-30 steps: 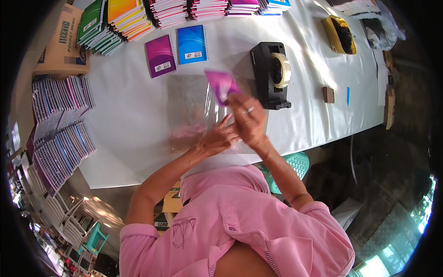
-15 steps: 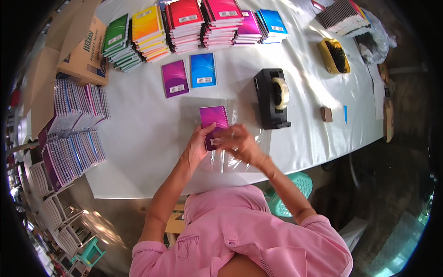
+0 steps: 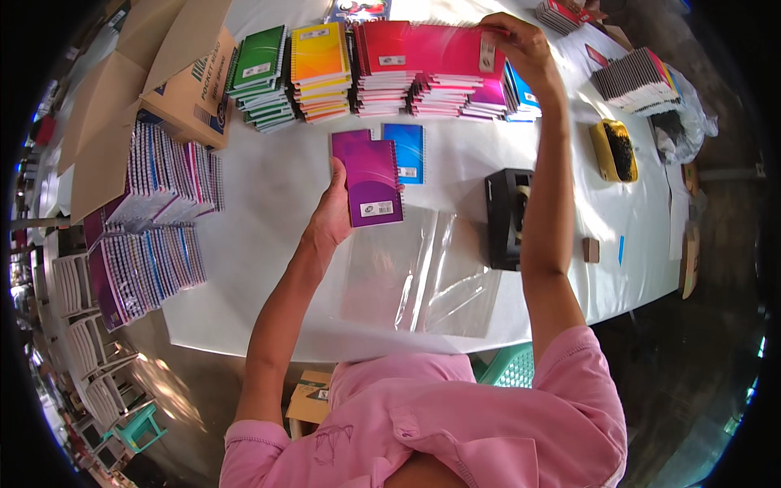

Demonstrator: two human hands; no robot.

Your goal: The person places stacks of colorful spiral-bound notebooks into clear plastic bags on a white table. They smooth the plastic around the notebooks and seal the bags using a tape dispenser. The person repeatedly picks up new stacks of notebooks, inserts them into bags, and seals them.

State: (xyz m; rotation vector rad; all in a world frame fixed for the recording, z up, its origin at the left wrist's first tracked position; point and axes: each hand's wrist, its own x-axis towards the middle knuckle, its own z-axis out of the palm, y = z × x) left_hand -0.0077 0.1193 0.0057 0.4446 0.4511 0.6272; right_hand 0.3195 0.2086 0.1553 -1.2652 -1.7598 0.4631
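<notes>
In my left hand (image 3: 329, 210) is a spiral notebook with a purple cover (image 3: 374, 179), my thumb along its left edge. My right hand (image 3: 525, 53) reaches to the back stacks, its fingers closed on the right edge of a pinkish-red notebook (image 3: 447, 50), which lies turned sideways across the stack tops. Behind the held notebook, a second purple notebook (image 3: 348, 141) and a blue notebook (image 3: 413, 153) lie on the table, both partly covered by it. Clear plastic bags (image 3: 378, 281) lie flat in front of me.
Green (image 3: 259, 61), yellow (image 3: 320, 53) and red (image 3: 382, 49) notebook stacks line the back. A black tape dispenser (image 3: 500, 220) stands by my right forearm. Wrapped notebooks (image 3: 150, 260) and a carton (image 3: 191, 89) are at left; a yellow container (image 3: 614, 150) is at right.
My right hand has left the purple notebook and moved to the back stacks, taking hold of a pinkish-red one. My left hand has raised the purple notebook, now partly covering the two behind it.
</notes>
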